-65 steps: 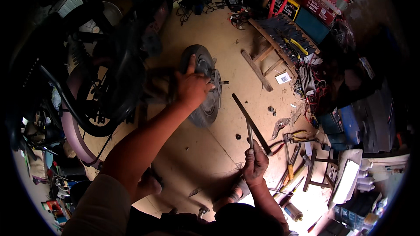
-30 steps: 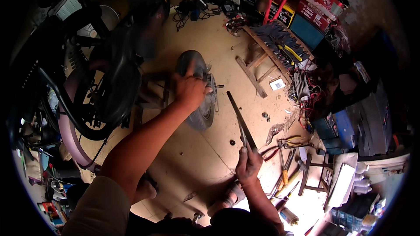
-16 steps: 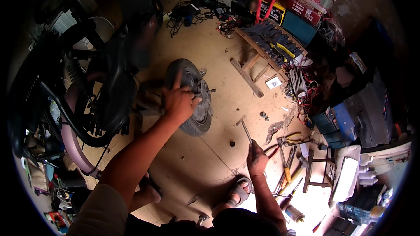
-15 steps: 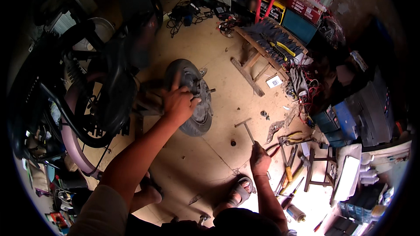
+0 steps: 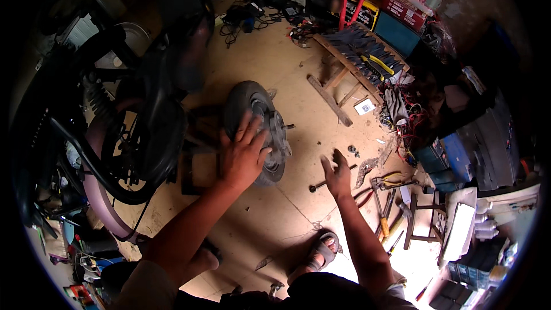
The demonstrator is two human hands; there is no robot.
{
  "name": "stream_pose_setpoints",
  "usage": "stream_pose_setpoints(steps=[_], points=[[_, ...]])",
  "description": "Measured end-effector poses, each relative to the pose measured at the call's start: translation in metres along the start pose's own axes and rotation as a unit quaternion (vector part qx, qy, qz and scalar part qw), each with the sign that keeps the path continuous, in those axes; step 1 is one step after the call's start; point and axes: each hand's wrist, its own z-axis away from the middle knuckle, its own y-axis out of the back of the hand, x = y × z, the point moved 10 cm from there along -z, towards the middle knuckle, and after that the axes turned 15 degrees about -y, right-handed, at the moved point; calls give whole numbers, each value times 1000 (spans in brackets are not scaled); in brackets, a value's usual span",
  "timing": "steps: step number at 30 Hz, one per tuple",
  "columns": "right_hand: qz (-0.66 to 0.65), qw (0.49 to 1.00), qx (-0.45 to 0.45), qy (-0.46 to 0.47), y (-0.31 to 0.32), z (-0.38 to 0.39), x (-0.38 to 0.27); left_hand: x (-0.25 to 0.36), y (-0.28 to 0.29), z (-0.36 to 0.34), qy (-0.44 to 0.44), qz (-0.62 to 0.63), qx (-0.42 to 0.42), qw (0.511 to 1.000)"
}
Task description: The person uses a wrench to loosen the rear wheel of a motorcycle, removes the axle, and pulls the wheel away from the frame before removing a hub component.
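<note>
My left hand (image 5: 244, 152) is spread, with its fingers lying over the side of a small scooter-type wheel (image 5: 236, 100) with a black tyre. The wheel stands upright on the floor, its hub and axle stub facing right. My right hand (image 5: 338, 177) is open, thumb and fingers apart, over the floor to the right of the wheel. Beneath it lies a thin metal rod (image 5: 321, 184), apparently the T-handle wrench, partly hidden by the hand. A small dark round part (image 5: 313, 189) sits at the rod's left end.
Pliers (image 5: 393, 179), a hammer (image 5: 405, 209) and several other tools lie to the right. A wooden stool (image 5: 344, 74) bearing dark strips and yellow-handled pliers (image 5: 381, 64) stands farther back. A motorcycle frame (image 5: 80, 143) fills the left. My sandalled foot (image 5: 324, 252) is near.
My right hand has let go of the T-handle wrench and opened. My left hand has changed from a pointing shape to spread fingers on the wheel. The view has shifted slightly.
</note>
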Motion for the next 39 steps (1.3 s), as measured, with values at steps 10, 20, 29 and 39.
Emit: stream_pose_setpoints(steps=[10,20,29,39], points=[[16,957,-286,-43,-89,-51,-67,-94,-34,-11,275,289,150,905],[-186,886,-414,-95,-117,29,-67,-29,-4,39,251,268,37,930],[-153,959,-237,26,-136,22,-41,-40,-3,37,214,206,61,953],[-191,940,-273,76,-134,24,-59,-30,-6,29,222,196,52,954]])
